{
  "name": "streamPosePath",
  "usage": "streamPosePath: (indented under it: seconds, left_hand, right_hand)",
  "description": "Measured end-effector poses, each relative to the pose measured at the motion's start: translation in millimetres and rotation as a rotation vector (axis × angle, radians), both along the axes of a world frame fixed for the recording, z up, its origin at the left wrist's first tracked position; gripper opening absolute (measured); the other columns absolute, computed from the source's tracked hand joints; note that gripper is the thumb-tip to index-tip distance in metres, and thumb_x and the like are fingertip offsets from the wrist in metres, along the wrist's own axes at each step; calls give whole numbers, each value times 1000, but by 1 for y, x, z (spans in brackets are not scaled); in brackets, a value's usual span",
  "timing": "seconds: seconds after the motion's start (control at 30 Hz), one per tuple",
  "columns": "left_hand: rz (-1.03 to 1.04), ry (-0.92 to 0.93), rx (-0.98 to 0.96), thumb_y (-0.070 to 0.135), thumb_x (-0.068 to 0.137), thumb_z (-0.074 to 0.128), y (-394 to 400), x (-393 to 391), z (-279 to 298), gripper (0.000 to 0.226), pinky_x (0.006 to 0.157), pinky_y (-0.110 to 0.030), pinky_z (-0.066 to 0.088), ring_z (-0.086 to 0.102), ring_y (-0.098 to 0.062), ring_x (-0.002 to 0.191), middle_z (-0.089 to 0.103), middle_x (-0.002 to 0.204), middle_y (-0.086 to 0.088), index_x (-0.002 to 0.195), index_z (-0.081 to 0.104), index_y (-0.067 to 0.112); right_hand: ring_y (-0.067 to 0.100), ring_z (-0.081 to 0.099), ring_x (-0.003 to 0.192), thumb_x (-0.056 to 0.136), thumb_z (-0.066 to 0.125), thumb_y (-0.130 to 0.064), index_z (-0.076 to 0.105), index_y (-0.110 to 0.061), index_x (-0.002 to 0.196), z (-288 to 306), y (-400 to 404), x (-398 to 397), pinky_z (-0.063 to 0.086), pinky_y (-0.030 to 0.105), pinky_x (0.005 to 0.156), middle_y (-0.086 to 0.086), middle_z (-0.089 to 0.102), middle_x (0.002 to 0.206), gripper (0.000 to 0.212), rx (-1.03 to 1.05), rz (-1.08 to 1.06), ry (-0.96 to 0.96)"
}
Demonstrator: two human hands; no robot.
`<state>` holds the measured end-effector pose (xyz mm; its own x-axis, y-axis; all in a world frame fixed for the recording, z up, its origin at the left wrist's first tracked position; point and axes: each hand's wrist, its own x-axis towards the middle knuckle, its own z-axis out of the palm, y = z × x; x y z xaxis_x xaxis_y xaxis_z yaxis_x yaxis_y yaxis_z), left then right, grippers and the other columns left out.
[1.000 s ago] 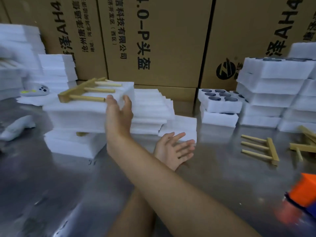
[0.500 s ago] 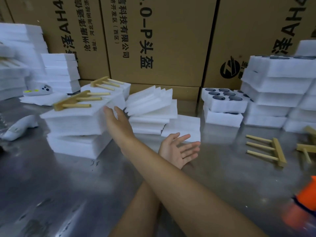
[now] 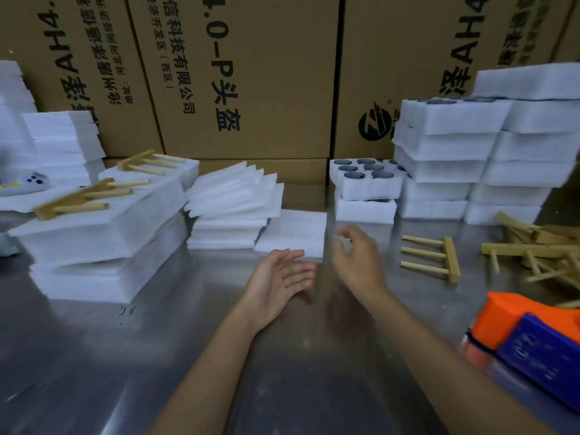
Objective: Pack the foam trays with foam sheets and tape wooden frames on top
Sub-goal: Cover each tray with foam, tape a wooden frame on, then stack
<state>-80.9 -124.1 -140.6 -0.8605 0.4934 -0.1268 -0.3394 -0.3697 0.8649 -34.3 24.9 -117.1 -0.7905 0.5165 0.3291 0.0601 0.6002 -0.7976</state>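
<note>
My left hand (image 3: 279, 277) lies palm up over the steel table (image 3: 131, 356), fingers straight and empty. My right hand (image 3: 357, 259) hovers just right of it, blurred, fingers loosely curled, holding nothing. Both are just in front of a flat foam sheet (image 3: 295, 230). At the left a stack of packed foam trays (image 3: 94, 246) carries a wooden frame (image 3: 78, 199) on top; a second packed tray with a frame (image 3: 150, 161) sits behind it. A fanned pile of foam sheets (image 3: 232, 208) lies in the middle. Two foam trays with round holes (image 3: 365, 183) stand behind my right hand.
A loose wooden frame (image 3: 436, 259) lies right of my right hand, with a heap of more frames (image 3: 539, 249) further right. An orange and blue tape dispenser (image 3: 533, 340) sits at the near right. Tall tray stacks (image 3: 470, 158) and cardboard boxes (image 3: 251, 73) line the back.
My right arm has pulled back from the left stack of packed trays and swung right, uncrossing from the left arm. The left hand stays palm up.
</note>
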Motion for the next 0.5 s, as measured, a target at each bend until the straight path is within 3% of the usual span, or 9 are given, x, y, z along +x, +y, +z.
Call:
streamPosePath:
  seconds: [0.13,0.27,0.33,0.4,0.5]
  left_hand:
    - [108,450,-395,-2,96,50,20,12,-11,20,62,-25,54,64,-21,66,68,82,-14,111,61,6]
    - [190,774,-639,-2,91,54,44,20,-11,32,63,-21,48,61,-9,65,68,82,1,103,61,27]
    - [212,888,-712,8,93,56,65,9,0,26,68,-17,48,61,-5,72,66,92,5,103,60,31]
    - [232,968,-823,16,93,57,91,-13,15,26,78,-22,47,60,-9,90,59,111,6,115,57,30]
    - [211,982,-993,20,92,56,136,-59,43,52,89,-29,38,49,-26,119,40,135,-8,142,39,23]
  right_hand:
    - [32,59,105,91,54,-11,60,-9,114,-34,42,19,41,30,78,13,65,107,24,-49,-103,-158]
    - [27,58,109,89,54,-16,63,-16,111,-33,45,11,45,31,88,8,66,108,23,-141,-121,-113]
    - [25,57,111,88,54,-18,64,-19,110,-34,45,8,46,31,91,6,67,107,24,-160,-113,-101]
    - [24,58,111,88,53,-21,64,-22,111,-36,47,5,47,32,93,5,66,108,25,-164,-113,-93]
    - [23,59,106,90,51,-24,64,-24,108,-37,54,1,46,30,88,2,66,105,22,-191,-129,-69]
